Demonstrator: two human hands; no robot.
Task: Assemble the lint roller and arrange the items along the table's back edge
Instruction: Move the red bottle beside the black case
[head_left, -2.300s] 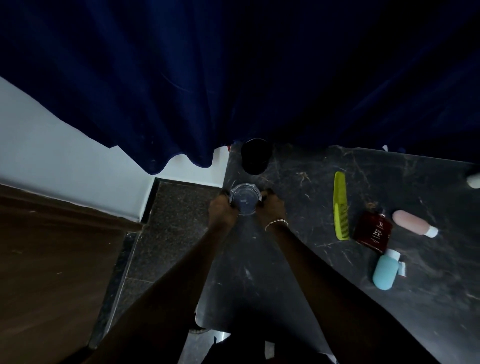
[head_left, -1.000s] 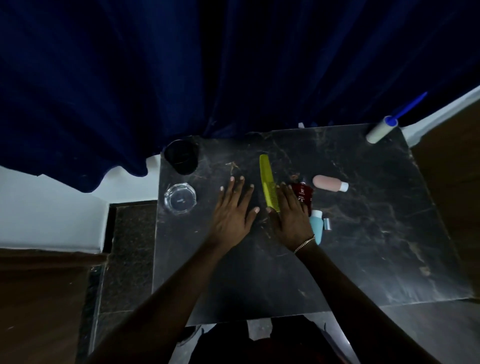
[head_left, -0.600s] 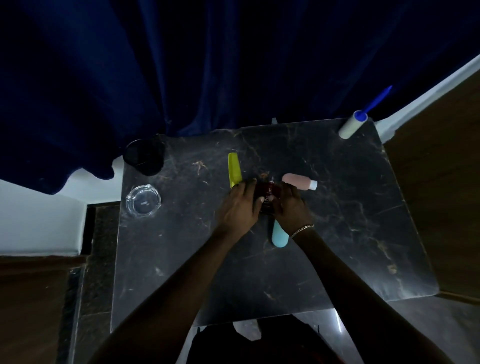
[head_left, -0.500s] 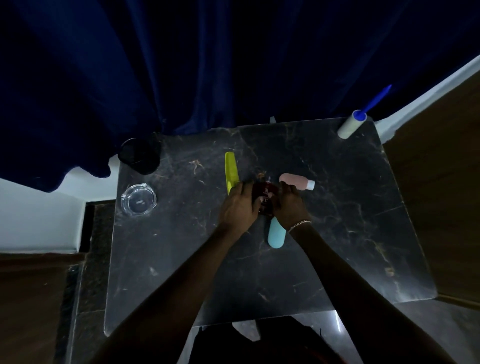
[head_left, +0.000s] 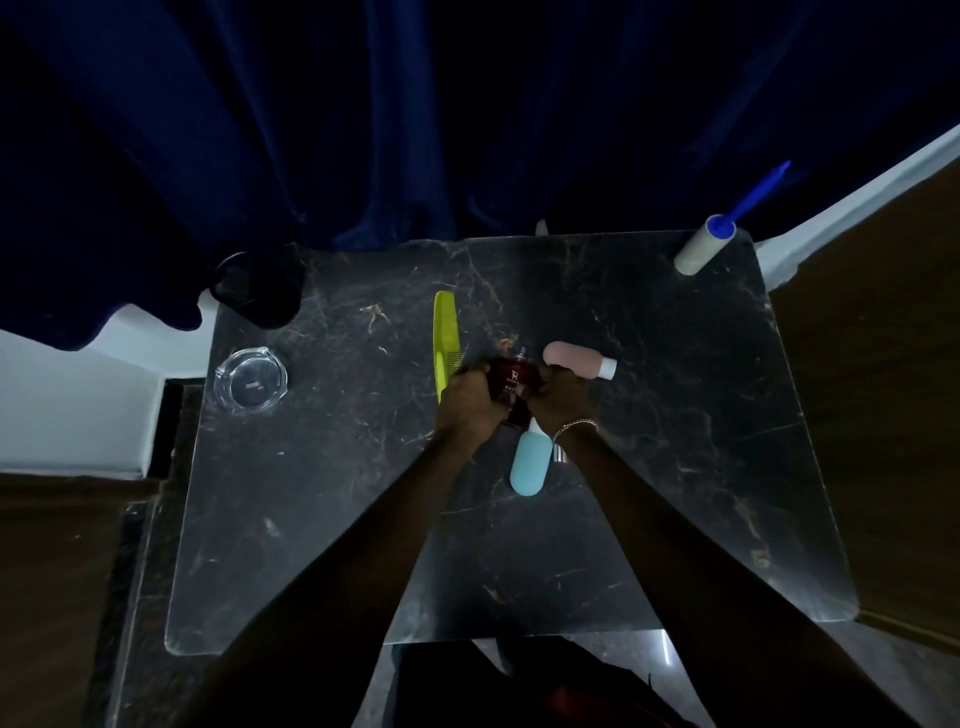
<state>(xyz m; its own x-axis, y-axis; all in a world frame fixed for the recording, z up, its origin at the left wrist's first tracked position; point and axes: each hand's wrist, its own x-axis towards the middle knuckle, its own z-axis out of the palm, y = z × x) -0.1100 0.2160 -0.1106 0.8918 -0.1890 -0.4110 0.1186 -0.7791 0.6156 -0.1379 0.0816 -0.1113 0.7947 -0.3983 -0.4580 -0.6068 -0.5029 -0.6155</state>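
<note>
Near the middle of the dark marbled desk (head_left: 649, 467), in the single head view, we have both hands around a small dark red bottle (head_left: 514, 379). Our left hand (head_left: 467, 402) wraps its near-left side and our right hand (head_left: 558, 402) its right side, fingers curled shut on it from both flanks. We judge this two-sided hold suits lifting or sliding the bottle toward the back edge, where the arranging is meant to end.

Just left of our left hand lies the yellow-green comb (head_left: 445, 338), pointing roughly toward the back. A pink bottle (head_left: 576, 359) lies on its side just beyond our right hand, white cap to the right. A light blue bottle (head_left: 531, 462) lies between our forearms, close to the right wrist. All three sit mid-desk, so we judge they are not yet arranged.

The lint roller (head_left: 704, 244) rests at the back right corner, its blue handle overhanging the edge toward the curtain (head_left: 363, 130); it looks already put together and in place. At the back left stands a black cup (head_left: 257, 291), with a clear glass ashtray (head_left: 250, 381) nearer us.

The light is dim. Our fingers hide most of the red bottle, so we cannot tell whether it touches the desk. The blue bottle's cap end is hidden under our wrist, and the cup blends into shadow.
</note>
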